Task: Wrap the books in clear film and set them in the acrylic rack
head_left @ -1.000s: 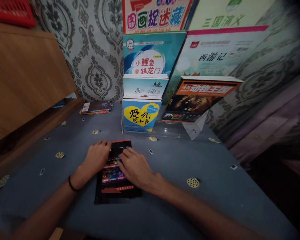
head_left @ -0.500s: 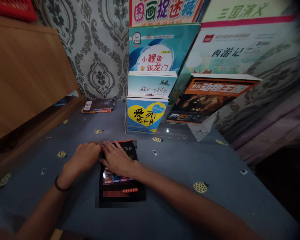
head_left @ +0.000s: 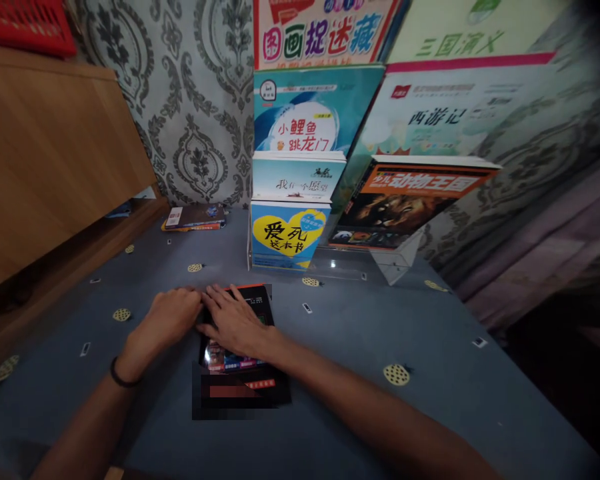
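Note:
A dark book [head_left: 255, 303] with an orange top edge and colourful pictures on its cover lies on the blue tabletop [head_left: 345, 353]. My right hand [head_left: 233, 320] rests flat across its upper left part, fingers stretched out. At the book's left edge, my left hand [head_left: 173, 317] is closed with its fingers curled under, gripping that edge; its fingertips are hidden. A dark band circles the left wrist. The lower part of the book is blurred by blocky patches.
Behind the book, a clear stand [head_left: 393, 263] carries several upright books, among them a blue one with a yellow heart [head_left: 290, 233] and one with a lion [head_left: 400, 207]. Two or so books [head_left: 195, 217] lie at the back left. A wooden cabinet [head_left: 65, 153] bounds the left side, with a red basket [head_left: 27, 27] on top.
The view has tilted and shifted slightly, so the stand appears a little lower and further left. Both hands stay at the book with hardly any movement.

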Demonstrator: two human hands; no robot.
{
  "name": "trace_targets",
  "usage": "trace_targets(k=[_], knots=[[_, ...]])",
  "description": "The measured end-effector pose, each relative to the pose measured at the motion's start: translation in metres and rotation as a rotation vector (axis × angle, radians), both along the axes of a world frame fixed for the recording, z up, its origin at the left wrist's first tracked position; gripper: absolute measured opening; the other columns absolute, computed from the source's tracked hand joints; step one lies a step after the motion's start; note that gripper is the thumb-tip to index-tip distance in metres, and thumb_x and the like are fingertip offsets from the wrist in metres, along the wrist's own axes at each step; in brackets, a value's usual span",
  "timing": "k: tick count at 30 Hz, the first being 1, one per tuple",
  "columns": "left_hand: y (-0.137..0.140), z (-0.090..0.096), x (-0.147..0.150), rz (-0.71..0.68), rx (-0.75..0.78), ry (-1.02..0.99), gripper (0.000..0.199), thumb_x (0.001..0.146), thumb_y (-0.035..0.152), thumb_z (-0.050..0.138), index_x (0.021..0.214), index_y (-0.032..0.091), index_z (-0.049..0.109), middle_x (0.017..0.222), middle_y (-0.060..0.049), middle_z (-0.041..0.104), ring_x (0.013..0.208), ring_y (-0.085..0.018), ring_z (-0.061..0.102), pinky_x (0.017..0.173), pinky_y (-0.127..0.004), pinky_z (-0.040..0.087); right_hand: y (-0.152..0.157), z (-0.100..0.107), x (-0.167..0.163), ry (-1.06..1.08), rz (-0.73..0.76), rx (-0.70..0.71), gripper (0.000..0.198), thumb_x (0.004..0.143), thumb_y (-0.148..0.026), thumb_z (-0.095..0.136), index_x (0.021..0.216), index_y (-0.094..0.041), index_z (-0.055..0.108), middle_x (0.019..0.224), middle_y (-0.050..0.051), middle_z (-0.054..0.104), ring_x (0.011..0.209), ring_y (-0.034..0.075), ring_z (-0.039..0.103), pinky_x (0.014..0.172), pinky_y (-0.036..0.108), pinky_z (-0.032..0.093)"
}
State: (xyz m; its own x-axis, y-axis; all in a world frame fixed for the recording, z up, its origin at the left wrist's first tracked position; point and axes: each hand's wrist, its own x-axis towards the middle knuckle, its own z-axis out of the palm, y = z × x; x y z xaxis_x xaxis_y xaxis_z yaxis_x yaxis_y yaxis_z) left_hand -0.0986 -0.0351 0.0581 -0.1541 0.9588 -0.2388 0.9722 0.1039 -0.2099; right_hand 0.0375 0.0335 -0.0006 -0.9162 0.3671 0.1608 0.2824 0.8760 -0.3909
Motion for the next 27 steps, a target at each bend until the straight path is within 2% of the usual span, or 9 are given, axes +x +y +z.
trace_targets(k=[8, 13, 18, 23, 27], knots=[[0.004, -0.001, -0.001, 0.059, 0.002, -0.016, 0.033, 0.101, 0.018, 0.037, 0.114, 0.016, 0.067, 0.115, -0.013, 0.072, 0.107, -0.028, 0.069, 0.082, -0.037, 0.052, -0.002, 0.005, 0.001, -0.014, -0.019, -0.029, 0.063, 0.101, -0.042, 0.047, 0.148, -0.001, 0.040, 0.157, 0.021, 0.040, 0.149, 0.030, 0.032, 0.125, 0.053, 0.019], [0.005, -0.007, -0.005, 0.049, 0.088, -0.023, 0.033, 0.101, 0.021, 0.036, 0.111, 0.017, 0.067, 0.111, -0.014, 0.073, 0.103, -0.026, 0.070, 0.081, -0.036, 0.052, -0.004, 0.003, 0.009, -0.003, -0.050, 0.013, 0.063, 0.101, -0.044, 0.046, 0.147, -0.001, 0.042, 0.158, 0.022, 0.038, 0.150, 0.030, 0.030, 0.125, 0.053, 0.020], [0.007, -0.008, -0.002, 0.036, 0.179, -0.081, 0.031, 0.100, 0.021, 0.039, 0.114, 0.023, 0.067, 0.107, -0.010, 0.074, 0.102, -0.023, 0.069, 0.085, -0.032, 0.050, -0.005, 0.001, 0.012, -0.005, -0.055, 0.038, 0.063, 0.101, -0.046, 0.046, 0.146, -0.001, 0.043, 0.157, 0.022, 0.039, 0.149, 0.031, 0.032, 0.124, 0.053, 0.021], [0.011, -0.009, 0.004, 0.000, 0.176, -0.131, 0.031, 0.099, 0.017, 0.039, 0.112, 0.020, 0.067, 0.112, -0.010, 0.073, 0.104, -0.021, 0.069, 0.086, -0.029, 0.050, -0.004, 0.001, 0.012, 0.003, -0.048, 0.036, 0.060, 0.101, -0.046, 0.048, 0.143, -0.004, 0.048, 0.157, 0.021, 0.041, 0.149, 0.032, 0.032, 0.123, 0.054, 0.023], [0.011, -0.010, 0.005, -0.011, 0.178, -0.139, 0.032, 0.100, 0.018, 0.038, 0.110, 0.018, 0.068, 0.110, -0.012, 0.073, 0.102, -0.022, 0.069, 0.086, -0.030, 0.050, -0.004, -0.001, 0.019, -0.009, -0.069, 0.043, 0.063, 0.101, -0.046, 0.048, 0.145, -0.001, 0.044, 0.156, 0.024, 0.040, 0.150, 0.032, 0.031, 0.124, 0.054, 0.021]])
